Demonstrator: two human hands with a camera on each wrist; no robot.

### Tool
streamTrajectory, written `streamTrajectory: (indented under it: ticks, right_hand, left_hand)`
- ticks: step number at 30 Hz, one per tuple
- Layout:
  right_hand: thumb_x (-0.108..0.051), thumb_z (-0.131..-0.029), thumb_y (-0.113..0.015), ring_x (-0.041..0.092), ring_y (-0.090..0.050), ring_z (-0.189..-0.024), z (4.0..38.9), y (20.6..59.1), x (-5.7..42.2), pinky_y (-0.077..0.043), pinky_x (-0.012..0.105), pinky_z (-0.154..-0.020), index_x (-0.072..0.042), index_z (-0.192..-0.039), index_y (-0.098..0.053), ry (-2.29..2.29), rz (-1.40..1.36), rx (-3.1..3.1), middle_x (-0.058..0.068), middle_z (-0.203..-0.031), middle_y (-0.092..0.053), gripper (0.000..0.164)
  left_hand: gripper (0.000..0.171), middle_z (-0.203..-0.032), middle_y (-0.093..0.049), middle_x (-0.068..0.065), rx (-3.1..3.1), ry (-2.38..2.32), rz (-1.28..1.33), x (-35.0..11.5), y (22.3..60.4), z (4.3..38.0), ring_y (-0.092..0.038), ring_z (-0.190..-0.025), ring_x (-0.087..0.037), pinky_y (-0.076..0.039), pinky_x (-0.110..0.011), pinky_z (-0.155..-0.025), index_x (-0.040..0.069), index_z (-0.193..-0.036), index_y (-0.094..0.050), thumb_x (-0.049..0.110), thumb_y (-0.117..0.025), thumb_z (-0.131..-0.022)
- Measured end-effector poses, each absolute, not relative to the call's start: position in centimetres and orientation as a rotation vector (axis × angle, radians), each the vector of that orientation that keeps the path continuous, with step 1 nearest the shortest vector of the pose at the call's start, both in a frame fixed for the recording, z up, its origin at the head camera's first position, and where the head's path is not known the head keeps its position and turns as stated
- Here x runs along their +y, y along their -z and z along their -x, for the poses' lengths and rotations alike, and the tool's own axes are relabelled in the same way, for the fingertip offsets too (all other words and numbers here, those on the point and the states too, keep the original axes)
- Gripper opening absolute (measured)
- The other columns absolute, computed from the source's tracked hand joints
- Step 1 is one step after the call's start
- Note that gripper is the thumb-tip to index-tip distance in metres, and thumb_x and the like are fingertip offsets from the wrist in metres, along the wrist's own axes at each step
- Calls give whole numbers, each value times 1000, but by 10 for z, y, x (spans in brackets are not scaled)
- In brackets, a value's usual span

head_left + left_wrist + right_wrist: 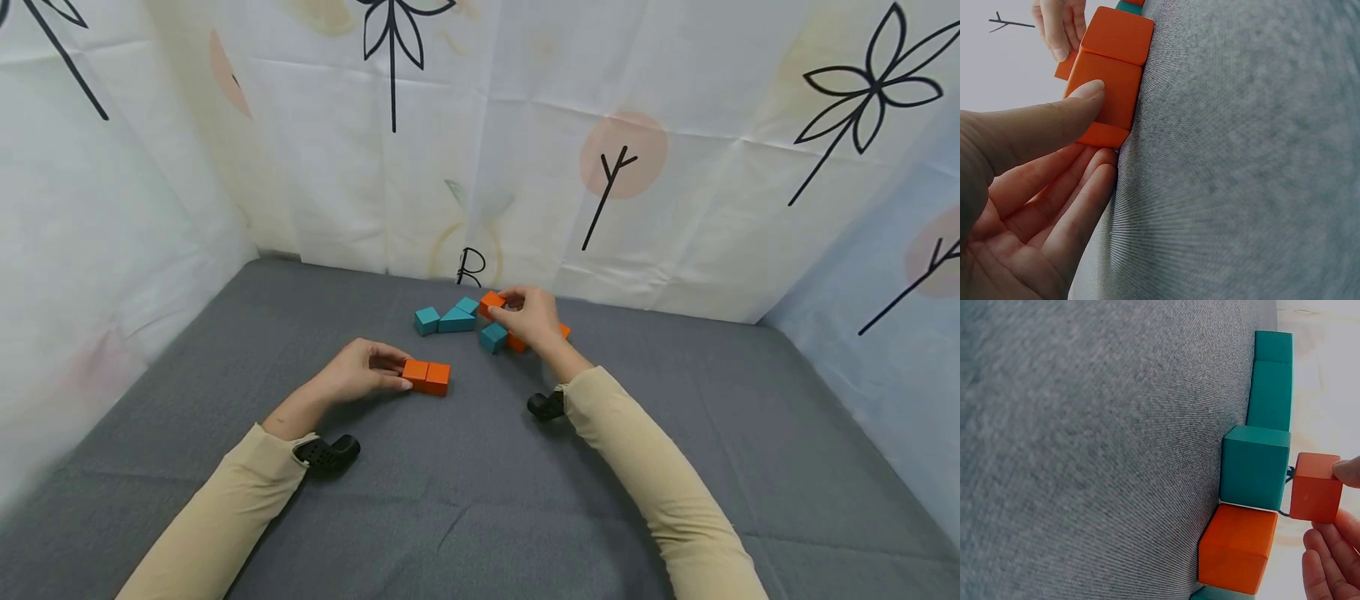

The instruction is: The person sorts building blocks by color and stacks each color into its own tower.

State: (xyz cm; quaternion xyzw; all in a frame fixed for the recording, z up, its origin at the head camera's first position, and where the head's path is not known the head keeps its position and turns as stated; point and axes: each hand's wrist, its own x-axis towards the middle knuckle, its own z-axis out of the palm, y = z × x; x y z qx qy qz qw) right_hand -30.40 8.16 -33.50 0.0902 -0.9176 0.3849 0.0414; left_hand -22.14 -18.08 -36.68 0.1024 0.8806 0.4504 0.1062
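My left hand (356, 371) pinches the left one of two orange cubes (415, 374) that sit side by side on the grey cloth. In the left wrist view the thumb lies on the face of the nearer cube (1116, 94), with the other fingers at its far side. Farther back, my right hand (534, 318) pinches a single orange cube (491, 304) between thumb and fingers. The right wrist view shows this cube (1315, 495) raised above the cloth, past a teal cube (1254, 469) and another orange cube (1238, 547).
A teal cube (493, 337) and an orange cube (516, 342) rest below my right hand, with an orange piece (565, 332) partly hidden behind the wrist. Several teal blocks (457, 322) lie to their left. A patterned white curtain (525, 208) stands behind the grey cloth-covered table (450, 500).
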Motion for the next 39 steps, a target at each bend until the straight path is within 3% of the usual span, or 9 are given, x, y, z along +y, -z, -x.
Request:
streamTrajectory:
  ticks: [39]
  right_hand:
    - [-23,-87,-71,31,-62,-104,269,335,69,-52,39,-91,-5,-113,-69,-1139,-631,-2742,12,-113,-67,32]
  left_hand:
    - [46,-120,-63,-23,2593,-1337,-317,-180,366,221,-63,-109,-32,-54,-39,-92,-7,-124,-60,12,-74,-85]
